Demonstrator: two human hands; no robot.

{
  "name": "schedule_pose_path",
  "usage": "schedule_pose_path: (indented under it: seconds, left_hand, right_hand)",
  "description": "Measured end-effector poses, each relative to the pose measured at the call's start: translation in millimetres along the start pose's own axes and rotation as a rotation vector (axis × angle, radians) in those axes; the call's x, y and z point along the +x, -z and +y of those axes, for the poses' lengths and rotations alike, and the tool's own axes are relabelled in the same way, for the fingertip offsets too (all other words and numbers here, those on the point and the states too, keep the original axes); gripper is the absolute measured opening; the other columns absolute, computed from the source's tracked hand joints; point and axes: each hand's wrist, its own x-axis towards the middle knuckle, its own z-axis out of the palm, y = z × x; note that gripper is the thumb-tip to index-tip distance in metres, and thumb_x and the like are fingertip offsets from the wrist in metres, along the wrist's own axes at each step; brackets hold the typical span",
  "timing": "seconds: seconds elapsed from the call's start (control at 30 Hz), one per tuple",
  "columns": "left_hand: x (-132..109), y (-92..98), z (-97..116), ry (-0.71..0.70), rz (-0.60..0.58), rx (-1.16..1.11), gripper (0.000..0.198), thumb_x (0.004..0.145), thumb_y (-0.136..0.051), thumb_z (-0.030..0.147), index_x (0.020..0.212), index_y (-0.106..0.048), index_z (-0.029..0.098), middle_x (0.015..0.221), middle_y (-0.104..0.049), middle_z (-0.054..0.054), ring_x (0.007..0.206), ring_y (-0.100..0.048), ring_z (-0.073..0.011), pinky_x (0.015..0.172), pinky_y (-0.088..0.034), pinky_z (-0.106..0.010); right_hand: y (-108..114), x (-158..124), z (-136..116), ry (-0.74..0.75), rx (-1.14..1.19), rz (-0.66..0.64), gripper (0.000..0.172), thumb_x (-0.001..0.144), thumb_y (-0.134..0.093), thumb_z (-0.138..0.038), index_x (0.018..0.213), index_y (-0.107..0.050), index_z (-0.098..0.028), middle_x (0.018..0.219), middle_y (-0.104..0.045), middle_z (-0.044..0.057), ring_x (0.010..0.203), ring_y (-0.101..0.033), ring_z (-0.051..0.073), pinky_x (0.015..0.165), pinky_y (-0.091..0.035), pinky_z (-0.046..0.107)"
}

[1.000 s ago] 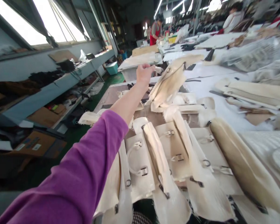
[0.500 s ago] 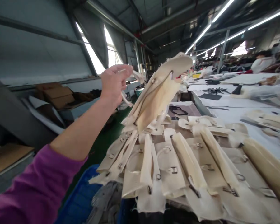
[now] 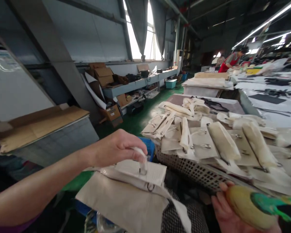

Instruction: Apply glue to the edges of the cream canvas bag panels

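Note:
My left hand (image 3: 121,147) is closed on the strap of a cream fabric bag piece (image 3: 126,200), which lies low in front of me across my lap. That piece has a zipper and a small metal ring. At the lower right, my right hand (image 3: 223,207) is wrapped round a rounded yellowish tool (image 3: 247,204) with a green top. Right of the held piece, many similar cream pieces (image 3: 201,142) with buckles lie spread over a light perforated crate (image 3: 196,171).
A blue bin (image 3: 149,147) is partly hidden behind my left hand. Cardboard (image 3: 46,121) covers a box at the left. A shelf bench (image 3: 135,85) runs along the wall. A person in a red apron (image 3: 229,63) is far off at the right.
My left hand has come down from its raised position, and the bag piece is now low in front of me. My right hand with the yellowish tool has come into view. The view has turned left.

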Motion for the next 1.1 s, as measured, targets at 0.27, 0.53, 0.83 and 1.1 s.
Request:
schedule_pose_path:
  seconds: [0.27,0.53,0.83,1.1]
  left_hand:
    - [-49.8,-70.4,-57.1,0.397,-0.019,-0.603,0.033,0.07,-0.078,0.048,0.079,-0.076,0.016,0.056,-0.056,0.003,0.047,-0.037,-0.0078,0.044,-0.027,-0.021]
    - [-16.3,-136.1,-125.9,0.462,0.079,-0.772,0.068,0.054,-0.076,0.079,0.077,-0.064,0.016,0.05,-0.028,0.011,0.045,-0.021,-0.0065,0.045,-0.017,-0.023]
    - [3.9,-164.3,-146.2,0.27,0.2,-0.433,0.033,0.08,-0.073,0.049,0.082,-0.073,0.016,0.086,-0.066,-0.006,0.094,-0.057,-0.0237,0.089,-0.044,-0.033]
    - [-84.6,-170.9,-106.5,-0.341,-0.04,-0.212,0.067,0.083,-0.072,0.042,0.143,-0.05,0.022,0.138,-0.06,-0.015,0.129,-0.053,-0.0287,0.112,-0.039,-0.041]
  right_hand:
    - [-58.2,-35.1,65.4,-0.277,-0.075,-0.443,0.054,0.065,-0.069,-0.071,0.095,-0.073,-0.025,0.088,-0.07,0.005,0.078,-0.066,0.024,0.073,-0.061,0.044]
    - [-47.7,-32.2,85.8,-0.274,-0.229,-0.746,0.066,0.068,-0.061,-0.077,0.104,-0.067,-0.022,0.083,-0.064,0.003,0.038,-0.051,0.013,0.06,-0.051,0.038]
    - [-47.7,-43.5,84.1,-0.125,-0.194,-0.468,0.055,0.075,-0.055,-0.068,0.098,-0.063,-0.019,0.076,-0.053,-0.002,0.035,-0.029,0.004,0.04,-0.035,0.025]
    - [-40.9,-30.6,72.2,-0.047,-0.236,-0.385,0.057,0.072,-0.063,-0.066,0.099,-0.064,-0.017,0.077,-0.058,-0.002,0.035,-0.033,0.003,0.039,-0.039,0.023]
